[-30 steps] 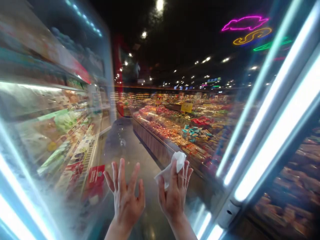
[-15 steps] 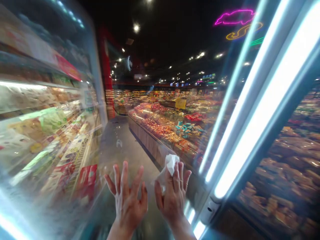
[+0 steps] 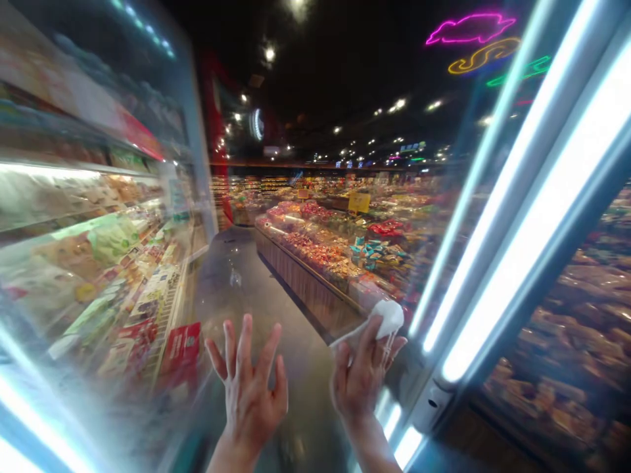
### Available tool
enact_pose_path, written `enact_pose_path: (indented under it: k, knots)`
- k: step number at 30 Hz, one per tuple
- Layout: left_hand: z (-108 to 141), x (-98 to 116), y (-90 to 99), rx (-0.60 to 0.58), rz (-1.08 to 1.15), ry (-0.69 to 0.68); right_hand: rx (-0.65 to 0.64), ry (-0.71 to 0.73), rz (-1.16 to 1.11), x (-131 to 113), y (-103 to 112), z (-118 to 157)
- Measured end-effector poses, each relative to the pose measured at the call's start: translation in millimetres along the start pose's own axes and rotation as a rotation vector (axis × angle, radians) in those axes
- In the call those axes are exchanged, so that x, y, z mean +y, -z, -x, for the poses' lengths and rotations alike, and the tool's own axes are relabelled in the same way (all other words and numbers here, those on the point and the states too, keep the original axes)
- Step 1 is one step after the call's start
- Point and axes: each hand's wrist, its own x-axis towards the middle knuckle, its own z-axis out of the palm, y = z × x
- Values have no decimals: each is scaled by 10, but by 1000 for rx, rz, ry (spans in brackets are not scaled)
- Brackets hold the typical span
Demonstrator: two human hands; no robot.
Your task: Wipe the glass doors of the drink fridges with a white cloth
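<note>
A clear glass pane, shown by faint reflections, stands in front of both hands. My left hand (image 3: 254, 391) is raised at the lower middle with its fingers spread, and nothing is in it; it appears to lie against the glass. To its right, my right hand (image 3: 359, 381) has its fingers over a crumpled white tissue (image 3: 389, 318), which sticks out past the fingertips near the glass. Part of the tissue is hidden behind the fingers.
Bright light tubes (image 3: 532, 217) slant down the right side. Shelves of packaged goods (image 3: 113, 249) stand at the left, with a red box (image 3: 181, 351). Beyond the glass, a long bin of wrapped goods (image 3: 315, 243) borders a grey floor (image 3: 231, 282).
My right hand and the tissue have moved to the right, farther from my left hand. My left hand has stayed almost in place with its fingers spread. The view has shifted slightly.
</note>
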Motion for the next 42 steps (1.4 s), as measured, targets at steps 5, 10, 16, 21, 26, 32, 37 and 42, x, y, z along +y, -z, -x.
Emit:
enact_pose_path:
  k: [5, 10, 16, 21, 26, 32, 37, 42]
  knots:
    - [-1, -361, 206, 0, -55, 24, -133, 288, -46, -563, -192, 375]
    - [153, -787, 396, -3, -92, 89, -183, 328, -120, -1160, -366, 707]
    - [339, -1233, 645, 9, -156, 153, -142, 324, -144, -1441, -538, 753]
    - [392, -1453, 815, 3, -178, 186, -245, 400, -184, -1728, -572, 852]
    - [419, -1589, 896, 10, -155, 195, -222, 395, -158, -1877, -614, 874]
    - [440, -1599, 894, -4, -130, 200, -252, 424, -163, -1897, -639, 821]
    - [457, -1531, 852, 2, -102, 196, -185, 359, -153, -1819, -585, 802]
    - [450, -1385, 744, -4, -88, 177, -275, 393, -129, -1646, -496, 791]
